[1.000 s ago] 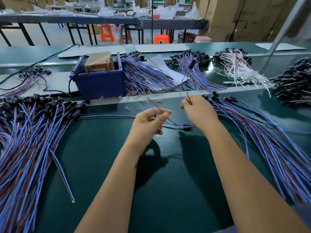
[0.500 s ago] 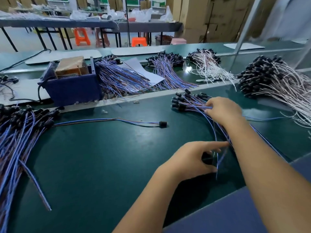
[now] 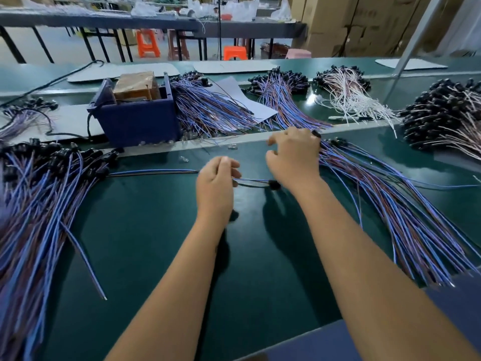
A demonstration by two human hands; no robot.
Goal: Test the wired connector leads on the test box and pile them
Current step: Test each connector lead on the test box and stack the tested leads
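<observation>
- Left hand [image 3: 217, 182] fingers curl round the thin blue-and-brown wired lead [image 3: 251, 181] — its black connector [image 3: 273, 185] lies just right of them, on the green mat [image 3: 161, 243].
- Probably light and limp; best pinched near the connector.
- Right hand [image 3: 292, 158], fingers loosely bent, seems to hold a black connector from the right pile [image 3: 390, 204].
- Blue test box [image 3: 135, 121] sits beyond the left fingers.

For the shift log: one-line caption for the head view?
Left hand pinches a single lead on the green bench; right hand grips a lead from the right pile.
</observation>
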